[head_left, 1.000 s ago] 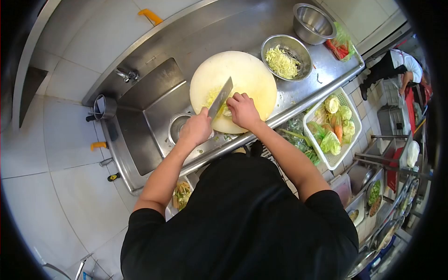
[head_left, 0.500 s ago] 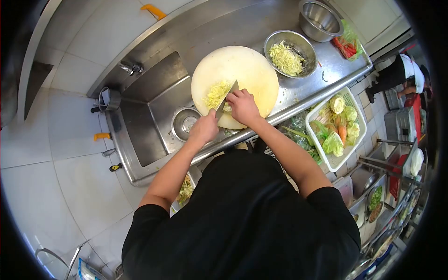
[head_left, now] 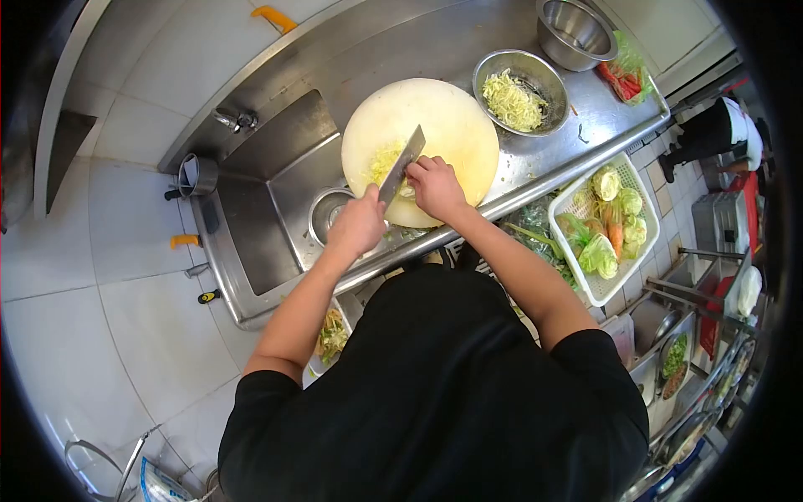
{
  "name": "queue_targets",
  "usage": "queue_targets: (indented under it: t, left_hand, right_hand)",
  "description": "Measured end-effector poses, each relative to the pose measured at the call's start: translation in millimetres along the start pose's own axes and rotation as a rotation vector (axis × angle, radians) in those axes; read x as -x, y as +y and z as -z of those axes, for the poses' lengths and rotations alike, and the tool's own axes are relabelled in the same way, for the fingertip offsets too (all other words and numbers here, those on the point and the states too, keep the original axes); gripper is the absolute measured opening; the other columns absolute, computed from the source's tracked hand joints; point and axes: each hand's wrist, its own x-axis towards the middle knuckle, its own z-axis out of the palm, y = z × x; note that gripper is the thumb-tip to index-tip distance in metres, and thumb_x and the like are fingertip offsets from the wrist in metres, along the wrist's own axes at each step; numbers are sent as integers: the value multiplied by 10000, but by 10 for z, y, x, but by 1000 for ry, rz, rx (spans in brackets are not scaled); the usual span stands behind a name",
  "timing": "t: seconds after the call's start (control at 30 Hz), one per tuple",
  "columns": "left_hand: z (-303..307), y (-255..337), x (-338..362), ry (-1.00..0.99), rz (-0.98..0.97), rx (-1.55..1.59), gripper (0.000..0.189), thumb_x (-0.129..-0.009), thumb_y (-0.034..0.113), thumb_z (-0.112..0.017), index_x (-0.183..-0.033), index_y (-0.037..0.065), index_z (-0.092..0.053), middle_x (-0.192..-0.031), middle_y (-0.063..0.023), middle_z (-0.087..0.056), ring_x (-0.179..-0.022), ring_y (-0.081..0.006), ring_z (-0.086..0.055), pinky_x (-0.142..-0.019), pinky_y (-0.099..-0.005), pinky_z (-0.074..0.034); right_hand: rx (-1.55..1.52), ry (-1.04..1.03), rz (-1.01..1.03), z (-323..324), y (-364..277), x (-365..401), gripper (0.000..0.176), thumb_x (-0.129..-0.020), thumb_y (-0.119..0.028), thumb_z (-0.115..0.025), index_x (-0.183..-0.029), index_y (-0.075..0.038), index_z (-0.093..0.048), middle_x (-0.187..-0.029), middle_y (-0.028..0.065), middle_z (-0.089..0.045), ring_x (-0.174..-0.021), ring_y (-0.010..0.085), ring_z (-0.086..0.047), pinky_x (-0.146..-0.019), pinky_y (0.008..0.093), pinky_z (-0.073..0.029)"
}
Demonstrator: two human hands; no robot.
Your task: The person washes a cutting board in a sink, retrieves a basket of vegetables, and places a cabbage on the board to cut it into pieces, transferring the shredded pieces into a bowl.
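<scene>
My left hand (head_left: pixel 357 222) is closed round the handle of a cleaver-like kitchen knife (head_left: pixel 403 168). Its broad blade points up and away, beside the fingertips of my right hand (head_left: pixel 435 187). Those fingers are bent down onto a pale yellow-green vegetable piece (head_left: pixel 407 191), mostly hidden under them, which looks like cabbage. Both hands are over a round, cream chopping board (head_left: pixel 456 125). Left of the blade lies a heap of pale shreds (head_left: pixel 383 161). Behind the board to the right, a steel bowl (head_left: pixel 548 77) holds more shreds (head_left: pixel 513 102).
The board rests on a steel sink counter (head_left: pixel 368 50), partly over the basin (head_left: pixel 251 226). A small steel bowl (head_left: pixel 316 219) sits left of it. At right are a white basket (head_left: pixel 595 294) of vegetables, a deep bowl (head_left: pixel 573 54) and bagged red peppers (head_left: pixel 621 84). Another person (head_left: pixel 711 134) stands farther off.
My left hand has drawn the knife slightly left and toward me, and the blade now shows more of its flat side. My right hand stays nearly in place on the vegetable.
</scene>
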Motion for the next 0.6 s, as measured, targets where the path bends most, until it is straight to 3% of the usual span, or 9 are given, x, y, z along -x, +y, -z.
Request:
queue_targets:
  t: [0.07, 0.2, 0.37, 0.6]
  left_hand:
    - [-343, -153, -130, -46, 6, -18, 297, -1022, 246, -531, -1189, 0, -535, -994, -343, -689, -955, -518, -674, -861, -604, -519]
    - [69, -42, -40, -28, -40, -27, 301, -1017, 244, -545, -1192, 0, -530, -1005, -352, -685, -970, -524, -670, -883, -608, -513]
    - [-193, 25, -65, -39, 27, 37, 314, -1015, 248, -549, -1205, -1, -533, -1037, -345, -686, -1003, -507, -671, -902, -610, -510]
    - [211, 123, 16, -26, -49, -42, 295, -1010, 238, -560, -1177, -4, -542, -990, -323, -701, -964, -508, -680, -873, -600, -522]
  right_hand:
    - [6, 8, 19, -34, 30, 21, 91, -911, -139, -641, -991, -122, -680, -1020, 84, -634, -1011, 332, -603, -867, 491, -493]
    - [-16, -15, -7, -4, 18, 52, 91, -904, -143, -655, -985, -114, -684, -1009, 82, -636, -1008, 327, -609, -864, 488, -497]
    - [-65, 18, 30, 0, 97, 18, 87, -892, -141, -670, -966, -100, -685, -1009, 85, -640, -1012, 324, -615, -862, 481, -505]
    - [-73, 42, 59, 44, 59, -6, 71, -871, -96, -654, -933, -77, -684, -964, 110, -649, -936, 352, -623, -824, 477, -522]
